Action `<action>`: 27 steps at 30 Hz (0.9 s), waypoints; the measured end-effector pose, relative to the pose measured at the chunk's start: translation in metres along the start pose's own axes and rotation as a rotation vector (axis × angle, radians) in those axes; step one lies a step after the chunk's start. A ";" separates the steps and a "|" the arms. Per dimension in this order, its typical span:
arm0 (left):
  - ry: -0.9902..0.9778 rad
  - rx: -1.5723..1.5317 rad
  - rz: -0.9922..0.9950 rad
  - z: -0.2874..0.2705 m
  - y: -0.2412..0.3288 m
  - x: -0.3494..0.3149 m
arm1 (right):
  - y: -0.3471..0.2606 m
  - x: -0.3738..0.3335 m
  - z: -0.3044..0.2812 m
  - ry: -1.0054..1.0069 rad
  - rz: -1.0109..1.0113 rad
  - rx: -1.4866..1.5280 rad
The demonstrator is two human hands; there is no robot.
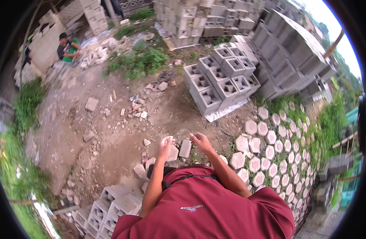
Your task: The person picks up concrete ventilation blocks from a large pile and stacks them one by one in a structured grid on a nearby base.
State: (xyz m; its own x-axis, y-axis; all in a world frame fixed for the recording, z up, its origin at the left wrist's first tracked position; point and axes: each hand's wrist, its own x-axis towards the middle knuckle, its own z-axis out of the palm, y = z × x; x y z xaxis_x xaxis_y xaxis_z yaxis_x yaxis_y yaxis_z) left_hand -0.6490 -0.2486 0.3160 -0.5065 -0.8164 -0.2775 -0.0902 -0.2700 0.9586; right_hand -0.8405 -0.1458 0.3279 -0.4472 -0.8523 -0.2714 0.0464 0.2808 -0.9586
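Grey brick [185, 148] lies on the dirt [115, 139], between the two hands as seen from above, just beside a hexagonal stone [173, 153]. The left hand [165, 143] is loosely curled, its fingers turned inward; the right hand [200, 140] has fingertips drawn close to the thumb. Whether either holds something small or thin, I cannot tell; neither appears to touch the brick. Good handling probably means keeping both hands level and unhurried, gripping anything rough by its broad sides, and minding the loose rubble [138, 107] ahead.
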 end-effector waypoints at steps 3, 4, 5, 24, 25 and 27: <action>-0.184 0.087 0.028 0.056 0.016 0.022 | 0.018 0.001 -0.048 0.126 0.024 0.083; -0.204 0.115 0.045 0.067 0.021 0.031 | 0.022 0.000 -0.060 0.161 -0.001 0.088; -0.212 0.149 0.035 0.078 0.026 0.041 | 0.026 -0.001 -0.072 0.195 0.016 0.100; -0.513 0.096 -0.103 0.415 0.110 0.321 | -0.020 0.122 -0.382 0.501 0.314 0.348; -0.524 0.090 -0.097 0.428 0.121 0.338 | -0.034 0.139 -0.398 0.493 0.264 0.301; -0.594 0.174 -0.035 0.454 0.137 0.364 | -0.060 0.164 -0.430 0.503 0.193 0.296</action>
State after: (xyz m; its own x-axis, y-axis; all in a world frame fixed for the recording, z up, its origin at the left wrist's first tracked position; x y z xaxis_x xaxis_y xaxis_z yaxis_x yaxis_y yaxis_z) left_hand -1.2345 -0.3510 0.3752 -0.8872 -0.3709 -0.2745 -0.2285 -0.1638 0.9597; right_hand -1.3008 -0.1131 0.3782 -0.7691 -0.4652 -0.4382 0.3829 0.2134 -0.8988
